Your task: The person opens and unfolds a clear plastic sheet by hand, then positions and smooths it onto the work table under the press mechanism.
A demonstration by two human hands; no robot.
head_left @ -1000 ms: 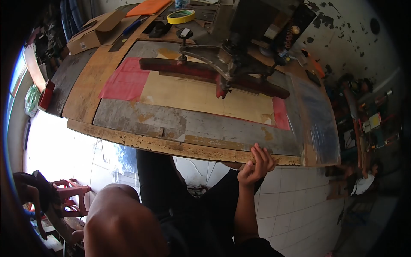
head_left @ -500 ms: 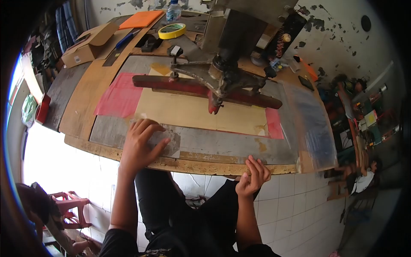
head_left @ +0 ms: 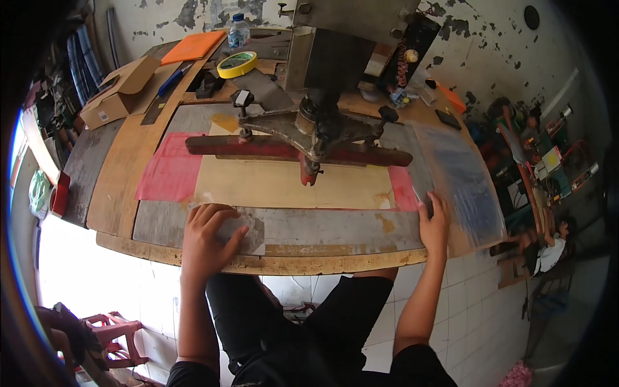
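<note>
My left hand (head_left: 209, 238) rests at the front left of the grey metal plate (head_left: 335, 227), fingers bent and thumb apart, with nothing seen in it. At the plate's right end, my right hand (head_left: 436, 222) has its fingers stretched forward, beside the clear plastic sheets (head_left: 474, 184). A cream-coloured sheet (head_left: 277, 187) lies across the plate, with a pink piece (head_left: 171, 168) at its left and a smaller pink piece (head_left: 403, 187) at its right. Above them is the press's red-brown bar (head_left: 258, 149), hung from a three-armed metal bracket (head_left: 316, 132).
At the back left are a cardboard box (head_left: 119, 93), a blue cutter (head_left: 173, 80), an orange folder (head_left: 195, 47), a yellow tape roll (head_left: 237, 64) and a water bottle (head_left: 238, 32). A phone (head_left: 447, 119) lies back right. Another person (head_left: 548, 248) sits at far right.
My right hand has moved right and forward, from the table's front edge to the plate's right end. My left hand stays at the front left. The camera view has shifted slightly.
</note>
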